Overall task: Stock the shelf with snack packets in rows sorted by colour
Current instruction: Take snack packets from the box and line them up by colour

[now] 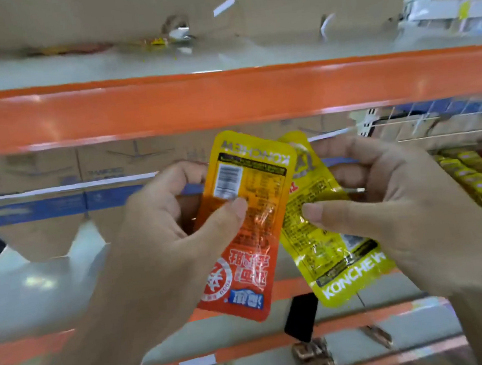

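1. Head view: the left grip [172,218] pinches an orange packet [242,270], thumb on its printed back and fingers behind it. The right grip [397,202] pinches a yellow packet [328,247] the same way.
2. Both packets are in the air in front of the shelf [37,284], not yet laid down. They cross near the top, with the orange one overlapping the yellow.
3. I judge this to be the sorting step: two colours in hand, being separated before each goes to its own row.
4. Rows of packets [475,177] already lie at the right, yellowish ones nearer and reddish ones behind. The picture is blurred there, so I cannot count them.
5. Next, I would draw the two packets apart, then carry the yellow one right to the matching row and lay it flush with its neighbours.
6. Edges to mind: the orange beam [225,98] runs just above the hands, and a wire divider [434,122] stands at the upper right above the rows.
7. Cardboard boxes [56,176] close off the back of the shelf, but bare shelf floor shows at the left, which looks like room to start an orange row.
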`<state>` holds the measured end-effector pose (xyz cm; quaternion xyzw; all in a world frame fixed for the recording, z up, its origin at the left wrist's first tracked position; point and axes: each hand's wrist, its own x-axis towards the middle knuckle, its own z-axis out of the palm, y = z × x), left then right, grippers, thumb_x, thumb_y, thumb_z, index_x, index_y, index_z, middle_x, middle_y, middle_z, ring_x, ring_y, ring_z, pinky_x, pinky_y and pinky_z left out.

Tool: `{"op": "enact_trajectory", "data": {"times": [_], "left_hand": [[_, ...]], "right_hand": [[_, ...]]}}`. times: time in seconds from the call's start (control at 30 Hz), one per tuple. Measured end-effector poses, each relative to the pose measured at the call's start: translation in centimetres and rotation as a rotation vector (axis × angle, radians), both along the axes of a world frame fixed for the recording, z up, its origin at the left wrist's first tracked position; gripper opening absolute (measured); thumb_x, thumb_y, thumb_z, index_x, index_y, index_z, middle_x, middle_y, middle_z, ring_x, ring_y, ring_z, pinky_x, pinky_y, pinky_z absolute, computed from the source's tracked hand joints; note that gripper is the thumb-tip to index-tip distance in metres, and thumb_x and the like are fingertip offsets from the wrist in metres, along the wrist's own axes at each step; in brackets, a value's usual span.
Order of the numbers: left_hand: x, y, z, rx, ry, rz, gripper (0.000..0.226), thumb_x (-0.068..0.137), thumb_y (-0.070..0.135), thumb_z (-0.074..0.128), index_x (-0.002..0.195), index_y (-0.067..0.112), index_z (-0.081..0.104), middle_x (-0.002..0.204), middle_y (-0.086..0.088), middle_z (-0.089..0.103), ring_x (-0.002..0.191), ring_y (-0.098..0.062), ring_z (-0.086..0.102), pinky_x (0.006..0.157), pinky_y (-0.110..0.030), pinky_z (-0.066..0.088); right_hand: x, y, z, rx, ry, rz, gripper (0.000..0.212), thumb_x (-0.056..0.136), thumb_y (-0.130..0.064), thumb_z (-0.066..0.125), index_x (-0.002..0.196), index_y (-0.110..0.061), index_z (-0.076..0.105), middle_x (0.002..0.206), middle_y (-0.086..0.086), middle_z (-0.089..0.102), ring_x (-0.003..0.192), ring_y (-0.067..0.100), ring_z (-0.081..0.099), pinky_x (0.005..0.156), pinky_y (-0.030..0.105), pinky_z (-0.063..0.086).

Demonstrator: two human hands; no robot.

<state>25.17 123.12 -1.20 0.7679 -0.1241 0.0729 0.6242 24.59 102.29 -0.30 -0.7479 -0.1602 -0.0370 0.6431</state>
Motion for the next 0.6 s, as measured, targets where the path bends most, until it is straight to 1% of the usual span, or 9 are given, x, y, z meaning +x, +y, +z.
{"op": "enact_trajectory", "data": {"times": [0.07, 0.13, 0.23, 0.3, 0.33, 0.4, 0.47, 0.5, 0.6], "left_hand": [[-0.8, -2.4, -1.1, -0.073, 0.068, -0.035, 0.032, 0.065, 0.025, 0.076, 0.095, 0.020, 0.067, 0.078, -0.006, 0.074, 0.065, -0.021, 0.071, 0.054, -0.024, 0.055], [-1.0, -5.7, -2.6, -0.093, 0.143, -0.024, 0.028, 0.063, 0.020, 0.081, 0.086, 0.025, 0.067, 0.072, -0.007, 0.073, 0.057, -0.021, 0.069, 0.050, -0.027, 0.054], [-0.5, -10.6, -4.3, -0.102, 0.217, -0.043, 0.016, 0.069, 0.026, 0.070, 0.084, 0.030, 0.065, 0.075, -0.009, 0.074, 0.060, -0.026, 0.069, 0.057, -0.038, 0.054], [0.0, -14.3, -5.8, -0.120, 0.279, -0.043, 0.015, 0.076, 0.021, 0.075, 0.087, 0.025, 0.065, 0.078, -0.012, 0.073, 0.065, -0.031, 0.070, 0.062, -0.040, 0.055], [0.1, -16.3, -6.5, -0.135, 0.316, -0.032, 0.014, 0.081, 0.016, 0.074, 0.089, 0.022, 0.064, 0.079, -0.014, 0.073, 0.065, -0.030, 0.069, 0.062, -0.039, 0.054], [0.5, -20.4, -7.5, -0.176, 0.381, -0.033, 0.010, 0.085, 0.012, 0.066, 0.090, 0.021, 0.064, 0.078, -0.013, 0.073, 0.062, -0.025, 0.068, 0.060, -0.034, 0.053], [0.8, -24.3, -8.4, -0.207, 0.446, -0.036, 0.010, 0.086, 0.012, 0.064, 0.089, 0.021, 0.063, 0.075, -0.009, 0.073, 0.060, -0.021, 0.068, 0.056, -0.030, 0.052], [0.9, -26.1, -8.8, -0.224, 0.479, -0.036, 0.010, 0.086, 0.011, 0.064, 0.087, 0.022, 0.063, 0.075, -0.008, 0.073, 0.059, -0.021, 0.069, 0.055, -0.029, 0.052], [1.2, -30.9, -9.6, -0.239, 0.537, -0.044, 0.013, 0.086, 0.007, 0.063, 0.089, 0.020, 0.063, 0.078, -0.009, 0.074, 0.064, -0.024, 0.071, 0.058, -0.032, 0.052]], "right_hand": [[-0.6, -2.4, -1.1, 0.084, 0.107, -0.005, 0.046, 0.058, 0.003, 0.082, 0.099, -0.012, 0.067, 0.085, 0.006, 0.075, 0.069, 0.016, 0.071, 0.061, 0.027, 0.057], [-0.8, -5.5, -2.8, 0.136, 0.156, -0.050, 0.039, 0.059, -0.001, 0.073, 0.097, -0.008, 0.068, 0.083, 0.008, 0.075, 0.066, 0.017, 0.070, 0.058, 0.025, 0.054], [-0.9, -10.5, -5.2, 0.158, 0.223, -0.122, 0.033, 0.062, 0.001, 0.074, 0.093, -0.005, 0.068, 0.083, 0.009, 0.074, 0.066, 0.017, 0.068, 0.058, 0.025, 0.054], [-1.0, -14.4, -6.4, 0.211, 0.284, -0.150, 0.029, 0.066, 0.009, 0.075, 0.089, -0.007, 0.066, 0.078, 0.010, 0.073, 0.059, 0.015, 0.064, 0.051, 0.022, 0.050], [-1.1, -16.2, -6.9, 0.222, 0.313, -0.155, 0.029, 0.066, 0.008, 0.076, 0.086, -0.010, 0.066, 0.076, 0.010, 0.072, 0.057, 0.016, 0.061, 0.051, 0.022, 0.046], [-1.2, -20.2, -8.2, 0.212, 0.353, -0.162, 0.032, 0.060, 0.002, 0.080, 0.087, -0.011, 0.068, 0.077, 0.013, 0.070, 0.063, 0.023, 0.055, 0.059, 0.029, 0.042], [-1.3, -24.1, -9.2, 0.234, 0.389, -0.162, 0.028, 0.063, -0.001, 0.076, 0.088, -0.008, 0.067, 0.078, 0.019, 0.067, 0.068, 0.026, 0.051, 0.064, 0.038, 0.040], [-1.4, -25.9, -9.5, 0.227, 0.398, -0.168, 0.024, 0.066, 0.000, 0.075, 0.088, -0.007, 0.067, 0.077, 0.020, 0.065, 0.067, 0.026, 0.050, 0.065, 0.038, 0.040], [-1.6, -30.7, -10.1, 0.202, 0.419, -0.232, 0.021, 0.078, 0.009, 0.068, 0.087, -0.010, 0.065, 0.065, 0.005, 0.066, 0.053, 0.016, 0.051, 0.055, 0.027, 0.043]]}}
